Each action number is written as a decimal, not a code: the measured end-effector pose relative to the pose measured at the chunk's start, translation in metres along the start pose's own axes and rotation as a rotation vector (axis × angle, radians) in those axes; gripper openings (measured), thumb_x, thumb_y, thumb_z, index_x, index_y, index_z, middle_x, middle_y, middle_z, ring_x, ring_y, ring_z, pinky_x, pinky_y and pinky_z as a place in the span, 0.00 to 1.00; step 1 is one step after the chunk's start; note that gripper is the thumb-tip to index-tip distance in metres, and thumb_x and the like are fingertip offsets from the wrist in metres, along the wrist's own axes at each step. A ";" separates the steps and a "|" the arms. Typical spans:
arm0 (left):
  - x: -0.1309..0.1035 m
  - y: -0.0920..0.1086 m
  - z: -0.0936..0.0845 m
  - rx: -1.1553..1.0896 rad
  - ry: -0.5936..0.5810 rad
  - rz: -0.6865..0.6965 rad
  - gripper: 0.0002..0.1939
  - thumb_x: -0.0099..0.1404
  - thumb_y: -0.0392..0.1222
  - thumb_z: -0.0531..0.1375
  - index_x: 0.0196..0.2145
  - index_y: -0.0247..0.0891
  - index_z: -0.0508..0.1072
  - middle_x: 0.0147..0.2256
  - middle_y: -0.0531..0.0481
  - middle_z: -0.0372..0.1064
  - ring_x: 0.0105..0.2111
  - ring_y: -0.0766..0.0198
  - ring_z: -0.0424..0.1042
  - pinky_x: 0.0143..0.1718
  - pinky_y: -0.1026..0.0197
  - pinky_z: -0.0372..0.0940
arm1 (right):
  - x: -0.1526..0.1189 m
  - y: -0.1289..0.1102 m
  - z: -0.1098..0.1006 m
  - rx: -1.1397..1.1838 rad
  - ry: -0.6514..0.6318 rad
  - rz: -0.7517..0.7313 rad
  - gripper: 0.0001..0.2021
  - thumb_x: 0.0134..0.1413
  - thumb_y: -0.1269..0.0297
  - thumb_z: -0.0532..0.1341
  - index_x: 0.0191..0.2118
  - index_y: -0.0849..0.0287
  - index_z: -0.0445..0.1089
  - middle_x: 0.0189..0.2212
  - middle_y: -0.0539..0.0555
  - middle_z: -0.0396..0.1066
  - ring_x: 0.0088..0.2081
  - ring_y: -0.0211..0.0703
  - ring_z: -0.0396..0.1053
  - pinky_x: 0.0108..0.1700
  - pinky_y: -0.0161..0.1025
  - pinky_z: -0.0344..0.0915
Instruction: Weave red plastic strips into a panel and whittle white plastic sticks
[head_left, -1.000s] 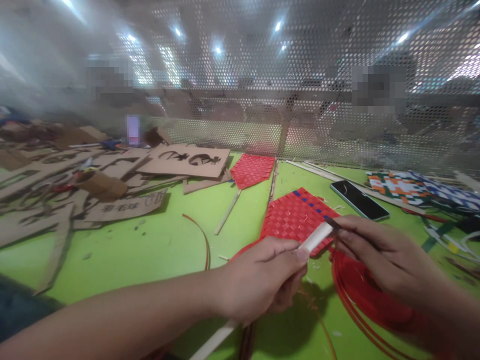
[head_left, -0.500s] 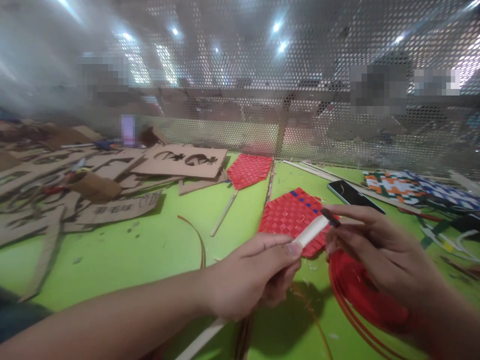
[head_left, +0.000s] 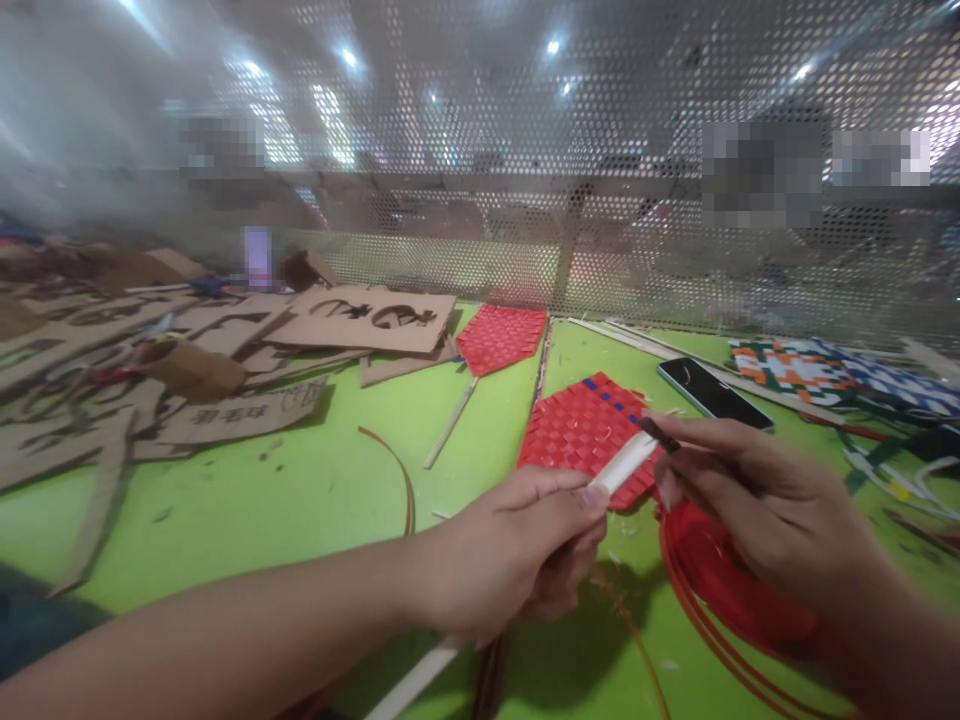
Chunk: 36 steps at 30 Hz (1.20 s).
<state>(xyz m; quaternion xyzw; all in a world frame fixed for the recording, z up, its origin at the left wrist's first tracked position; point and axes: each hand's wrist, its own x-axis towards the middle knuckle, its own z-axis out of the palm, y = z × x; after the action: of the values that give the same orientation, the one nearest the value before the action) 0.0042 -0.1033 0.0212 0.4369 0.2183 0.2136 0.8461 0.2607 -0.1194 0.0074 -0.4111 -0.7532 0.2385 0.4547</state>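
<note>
My left hand (head_left: 517, 550) is closed around a pale, flat stick (head_left: 626, 460), which slants up to the right; its lower end shows below my wrist. Pinched in the fingers of my right hand (head_left: 750, 490) is a small dark blade-like tool (head_left: 660, 434), pressed against the stick's far tip. Beneath the tip lies a red woven panel (head_left: 577, 425) with a row of blue squares. A coil of red strip (head_left: 720, 580) rests under my right hand, partly hidden by it.
A second red woven panel (head_left: 501, 338) with a stick handle lies farther back. Cut cardboard sheets (head_left: 360, 320) and a cardboard tube (head_left: 193, 370) cover the left. At the right are a phone (head_left: 712, 392) and an orange-white-green woven piece (head_left: 787, 365). A perforated screen (head_left: 480, 200) stands behind.
The two hands stay almost in place, with the dark tool still at the stick's tip. The whole view has shifted slightly.
</note>
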 end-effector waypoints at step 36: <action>-0.002 0.000 0.007 -0.031 0.044 -0.068 0.21 0.79 0.49 0.55 0.27 0.40 0.60 0.17 0.64 0.50 0.12 0.76 0.41 0.14 0.73 0.44 | 0.002 0.007 -0.011 0.002 -0.121 0.031 0.17 0.74 0.59 0.60 0.62 0.35 0.76 0.33 0.51 0.82 0.32 0.45 0.79 0.37 0.41 0.79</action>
<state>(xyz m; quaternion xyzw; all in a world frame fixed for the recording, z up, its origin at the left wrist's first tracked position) 0.0066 -0.1090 0.0252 0.4112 0.2482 0.1975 0.8545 0.2731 -0.1140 0.0087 -0.4071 -0.7727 0.2707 0.4049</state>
